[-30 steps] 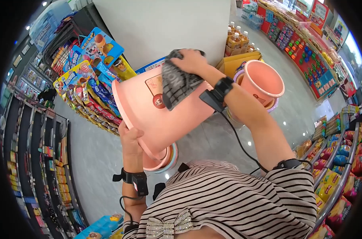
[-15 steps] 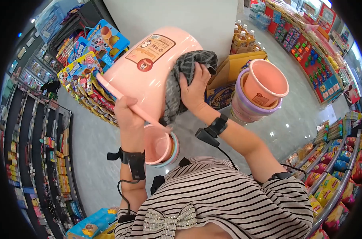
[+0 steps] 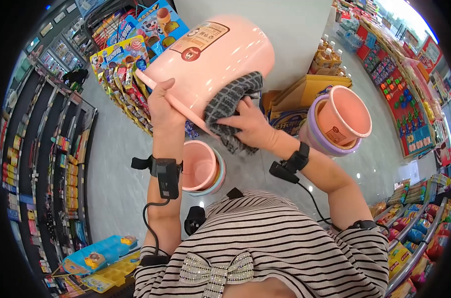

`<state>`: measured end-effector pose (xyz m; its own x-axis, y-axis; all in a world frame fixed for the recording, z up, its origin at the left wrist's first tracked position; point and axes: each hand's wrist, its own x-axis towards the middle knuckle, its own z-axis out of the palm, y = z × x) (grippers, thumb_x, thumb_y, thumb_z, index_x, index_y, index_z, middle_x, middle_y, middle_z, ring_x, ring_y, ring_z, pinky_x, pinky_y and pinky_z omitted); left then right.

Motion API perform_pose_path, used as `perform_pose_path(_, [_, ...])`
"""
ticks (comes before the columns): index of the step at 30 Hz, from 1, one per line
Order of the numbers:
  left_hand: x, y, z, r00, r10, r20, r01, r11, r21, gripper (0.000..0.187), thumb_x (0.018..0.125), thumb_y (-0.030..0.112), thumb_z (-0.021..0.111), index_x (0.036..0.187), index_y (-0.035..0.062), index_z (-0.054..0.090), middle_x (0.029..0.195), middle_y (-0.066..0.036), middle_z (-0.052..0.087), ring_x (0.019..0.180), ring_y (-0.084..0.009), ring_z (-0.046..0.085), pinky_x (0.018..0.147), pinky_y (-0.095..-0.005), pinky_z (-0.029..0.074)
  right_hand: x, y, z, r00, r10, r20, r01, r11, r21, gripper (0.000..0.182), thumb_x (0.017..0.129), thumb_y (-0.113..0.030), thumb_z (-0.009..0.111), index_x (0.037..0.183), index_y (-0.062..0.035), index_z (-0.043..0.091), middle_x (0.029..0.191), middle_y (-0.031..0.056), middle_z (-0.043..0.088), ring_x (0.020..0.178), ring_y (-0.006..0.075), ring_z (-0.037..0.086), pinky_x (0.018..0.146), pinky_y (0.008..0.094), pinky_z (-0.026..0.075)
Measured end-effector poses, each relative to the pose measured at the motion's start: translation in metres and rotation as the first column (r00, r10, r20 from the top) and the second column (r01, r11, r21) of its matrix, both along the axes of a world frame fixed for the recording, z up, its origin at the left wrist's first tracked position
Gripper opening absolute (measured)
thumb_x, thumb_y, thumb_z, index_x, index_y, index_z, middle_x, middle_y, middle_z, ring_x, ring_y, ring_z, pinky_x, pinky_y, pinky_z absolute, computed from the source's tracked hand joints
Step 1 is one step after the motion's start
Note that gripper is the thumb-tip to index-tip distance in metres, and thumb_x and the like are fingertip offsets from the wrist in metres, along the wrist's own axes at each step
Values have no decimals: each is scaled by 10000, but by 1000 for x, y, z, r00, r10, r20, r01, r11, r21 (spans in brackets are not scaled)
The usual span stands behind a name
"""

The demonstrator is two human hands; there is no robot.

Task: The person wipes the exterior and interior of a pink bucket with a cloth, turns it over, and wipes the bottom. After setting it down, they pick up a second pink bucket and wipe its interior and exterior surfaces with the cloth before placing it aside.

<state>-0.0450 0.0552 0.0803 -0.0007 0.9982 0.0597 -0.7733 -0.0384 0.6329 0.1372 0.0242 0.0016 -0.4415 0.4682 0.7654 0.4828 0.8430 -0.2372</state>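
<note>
We hold the pink bucket (image 3: pixel 210 54) tilted up by its rim, left hand (image 3: pixel 162 102) clamped there, so our right hand (image 3: pixel 248 126), closed on the grey cloth (image 3: pixel 230 111), can press against its side.

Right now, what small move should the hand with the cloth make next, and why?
Probably slide the cloth further along the bucket wall toward its base. The right hand presses the cloth only near the rim, while the left hand grips the rim and holds the bucket tilted, so the rest of the wall lies open to it.
</note>
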Motion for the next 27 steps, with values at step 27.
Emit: perform_pose_path(27, [64, 70, 27, 856, 111, -505, 76, 939, 335, 487, 723, 217, 631, 1103, -26, 447, 1104, -161, 503, 1011, -297, 491, 906, -398, 388, 15, 21, -1, 593, -544, -595, 40, 757, -652, 560, 573, -117, 657, 1062, 61, 448, 909, 132, 558, 791, 197, 542, 700, 313, 449])
